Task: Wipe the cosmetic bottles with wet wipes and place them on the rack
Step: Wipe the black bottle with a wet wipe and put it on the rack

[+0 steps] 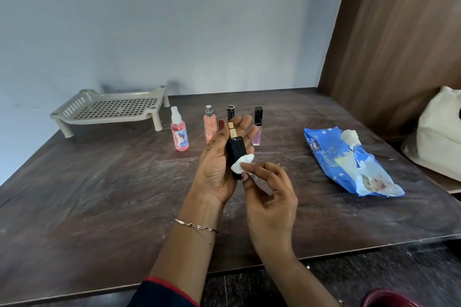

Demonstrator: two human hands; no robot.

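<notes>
My left hand (219, 169) grips a black bottle (235, 154) with a gold neck, upright above the table's middle. My right hand (269, 197) pinches a white wet wipe (241, 162) and presses it against the bottle's lower side. Behind the hands stand a pink spray bottle (179, 132), a peach spray bottle (210, 124), a black-capped tube (231, 112) partly hidden by my fingers, and a lilac lip gloss (257, 127). The beige perforated rack (109, 109) stands bare at the back left.
A blue wet wipes pack (349, 164) lies at the right, a white wipe (350, 137) sticking out of it. A cream cloth bag (439, 132) sits at the far right by a wooden panel (399, 32). The dark table (99, 194) ends near me.
</notes>
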